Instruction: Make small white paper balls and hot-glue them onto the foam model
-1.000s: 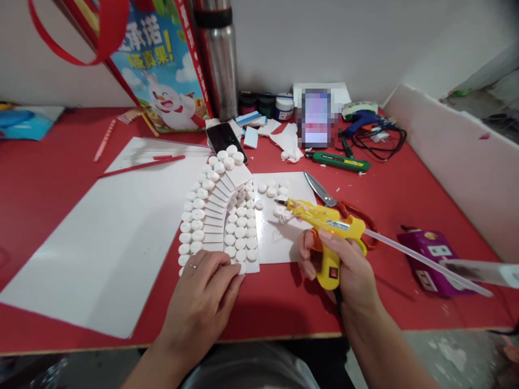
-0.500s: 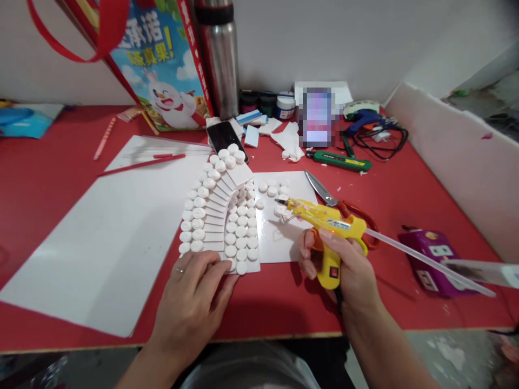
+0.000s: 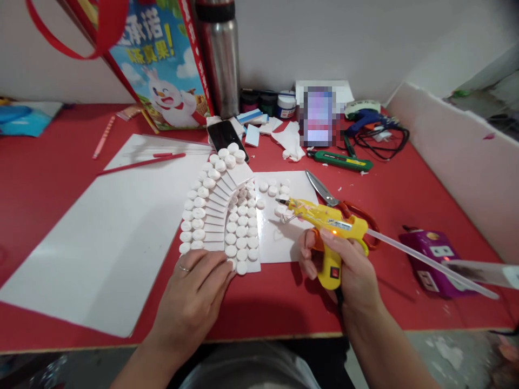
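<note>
Yellow hot glue gun (image 3: 336, 229) in my right hand (image 3: 352, 259), its orange light lit and a clear glue stick (image 3: 425, 261) jutting from the back. Its nozzle points left over a white board (image 3: 275, 243) with several loose white discs (image 3: 272, 190). Left of that lies a white craft piece (image 3: 214, 220): a curved run of step-like strips edged by rows of round white discs. My left hand (image 3: 198, 292), wearing a ring, is closed over its near end, fingertips against the lowest discs. The thumb and whatever it pinches are hidden.
Scissors (image 3: 324, 189) with red handles lie behind the glue gun. A green cutter knife (image 3: 340, 160), a black phone (image 3: 227, 138) and a steel bottle (image 3: 223, 65) are farther back. A large white board (image 3: 93, 243) lies left; a purple power socket (image 3: 438, 265) sits right.
My left fingers have curled in closer together at the near end of the craft piece, and the thumb has gone out of sight. The glue gun stays almost where it was.
</note>
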Tool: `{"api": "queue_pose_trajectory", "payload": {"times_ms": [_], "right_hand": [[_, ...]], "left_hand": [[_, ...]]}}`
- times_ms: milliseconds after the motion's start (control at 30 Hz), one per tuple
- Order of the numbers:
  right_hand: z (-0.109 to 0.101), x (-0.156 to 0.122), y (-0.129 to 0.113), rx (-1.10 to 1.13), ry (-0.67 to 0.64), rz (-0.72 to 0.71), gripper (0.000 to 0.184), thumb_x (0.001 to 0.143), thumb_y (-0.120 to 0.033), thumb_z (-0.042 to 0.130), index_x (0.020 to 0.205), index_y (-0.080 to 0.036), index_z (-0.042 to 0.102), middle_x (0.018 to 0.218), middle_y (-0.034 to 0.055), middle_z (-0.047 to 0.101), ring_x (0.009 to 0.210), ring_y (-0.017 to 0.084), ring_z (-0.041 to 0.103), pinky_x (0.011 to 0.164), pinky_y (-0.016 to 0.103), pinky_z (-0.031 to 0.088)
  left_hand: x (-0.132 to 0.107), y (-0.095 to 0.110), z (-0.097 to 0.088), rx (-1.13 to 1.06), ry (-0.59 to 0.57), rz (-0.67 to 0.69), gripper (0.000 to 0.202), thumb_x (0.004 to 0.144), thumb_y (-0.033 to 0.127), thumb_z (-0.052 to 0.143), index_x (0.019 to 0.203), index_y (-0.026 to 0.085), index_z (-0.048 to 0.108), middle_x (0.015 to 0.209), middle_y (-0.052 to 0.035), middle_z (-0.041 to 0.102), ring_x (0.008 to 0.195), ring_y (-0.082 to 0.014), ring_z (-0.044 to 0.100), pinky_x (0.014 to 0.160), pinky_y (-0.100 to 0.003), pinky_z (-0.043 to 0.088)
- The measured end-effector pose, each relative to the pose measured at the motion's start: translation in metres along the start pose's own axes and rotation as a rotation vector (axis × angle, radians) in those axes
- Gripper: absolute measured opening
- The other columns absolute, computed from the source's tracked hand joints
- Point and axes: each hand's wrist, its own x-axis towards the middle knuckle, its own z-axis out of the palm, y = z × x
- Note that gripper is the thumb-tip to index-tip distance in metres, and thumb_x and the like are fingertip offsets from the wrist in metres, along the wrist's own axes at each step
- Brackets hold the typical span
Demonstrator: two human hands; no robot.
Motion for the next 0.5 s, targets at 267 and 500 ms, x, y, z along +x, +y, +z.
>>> {"api": "queue_pose_trajectory", "payload": {"times_ms": [267, 500], "right_hand": [[-0.001, 0.0002, 0.0018, -0.002, -0.011, 0.0, 0.027, 0.088, -0.036, 0.067, 0.073, -0.014, 0.069, 0.065, 0.0035, 0.063, 0.042, 0.012, 0.054, 0.044, 0.025, 0.039], [-0.0003, -0.0003, 0.0007, -0.007, -0.005, 0.003, 0.028, 0.088, -0.038, 0.068, 0.072, -0.014, 0.068, 0.063, 0.0033, 0.062, 0.041, 0.012, 0.054, 0.043, 0.025, 0.038]], "left_hand": [[0.0037, -0.0006, -0.0036, -0.017, -0.008, 0.005, 0.019, 0.09, 0.0, 0.067, 0.106, 0.01, 0.066, 0.105, -0.0104, 0.073, 0.098, -0.024, 0.057, 0.091, -0.041, 0.051], [0.0048, -0.003, -0.0048, -0.01, -0.025, 0.025, 0.022, 0.09, -0.002, 0.065, 0.107, 0.011, 0.066, 0.105, -0.0095, 0.073, 0.099, -0.0244, 0.056, 0.092, -0.041, 0.05]]}}
